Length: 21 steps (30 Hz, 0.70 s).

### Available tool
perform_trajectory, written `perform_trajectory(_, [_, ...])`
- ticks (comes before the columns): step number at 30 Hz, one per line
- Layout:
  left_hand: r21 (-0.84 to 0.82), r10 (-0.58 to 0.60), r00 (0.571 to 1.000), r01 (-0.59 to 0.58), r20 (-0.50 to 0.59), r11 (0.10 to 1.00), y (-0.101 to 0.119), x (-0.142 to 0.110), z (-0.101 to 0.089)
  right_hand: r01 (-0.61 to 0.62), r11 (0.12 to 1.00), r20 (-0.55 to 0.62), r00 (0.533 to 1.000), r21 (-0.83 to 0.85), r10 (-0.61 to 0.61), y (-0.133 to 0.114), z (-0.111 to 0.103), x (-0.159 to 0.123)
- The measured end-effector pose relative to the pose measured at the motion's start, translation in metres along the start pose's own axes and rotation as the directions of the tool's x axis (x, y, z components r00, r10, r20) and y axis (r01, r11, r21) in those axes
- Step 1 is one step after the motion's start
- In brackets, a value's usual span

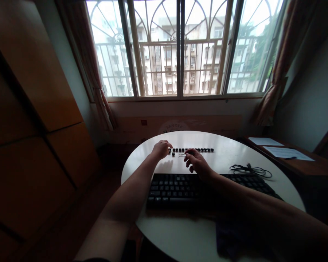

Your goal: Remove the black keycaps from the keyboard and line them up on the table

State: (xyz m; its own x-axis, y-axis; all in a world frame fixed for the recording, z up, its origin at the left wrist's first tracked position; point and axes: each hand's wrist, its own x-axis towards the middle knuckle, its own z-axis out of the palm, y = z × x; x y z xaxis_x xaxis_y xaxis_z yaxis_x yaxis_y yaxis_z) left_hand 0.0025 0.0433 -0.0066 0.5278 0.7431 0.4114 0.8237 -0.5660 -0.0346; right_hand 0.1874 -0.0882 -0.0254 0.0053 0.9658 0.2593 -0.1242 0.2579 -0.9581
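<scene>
My left hand (pixel 161 149) reaches over the far part of the round white table (pixel 142 163). Its fingertips are pinched on a small black keycap (pixel 170 150) at the left end of a row of black keycaps (pixel 179 150). One loose keycap (pixel 173 154) lies just in front of that row. In my right hand (pixel 197 163) is a thin wire keycap puller (pixel 181 155), its tip pointing left; the hand partly covers the row. A black keyboard (pixel 177 187) lies nearer to me, its middle hidden under my right forearm.
A coiled black cable (pixel 250 170) rests at the right of the table. Dark purple cloth (pixel 229 236) lies by the near edge. On a brown side table (pixel 319 165) are paper sheets (pixel 288 153) and a pen (pixel 291 158). Wooden cabinets (pixel 30 163) stand at left.
</scene>
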Motion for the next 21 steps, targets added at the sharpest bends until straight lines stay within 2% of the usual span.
perform_trajectory(8, [0.032,0.077,0.995,-0.079,0.066,0.996,-0.002,0.0,0.008,-0.008,1.0,0.001,1.0,-0.006,0.008,0.0,0.0,-0.001])
perform_trajectory(15, [0.097,0.077,0.995,-0.082,0.059,0.992,-0.002,-0.002,0.012,-0.028,1.0,0.006,1.0,0.002,0.028,0.0,0.0,0.0])
perform_trajectory(21, [0.146,0.056,0.995,-0.067,0.081,0.987,-0.003,-0.002,0.013,0.005,1.0,0.016,1.0,0.0,-0.005,0.003,-0.001,0.001])
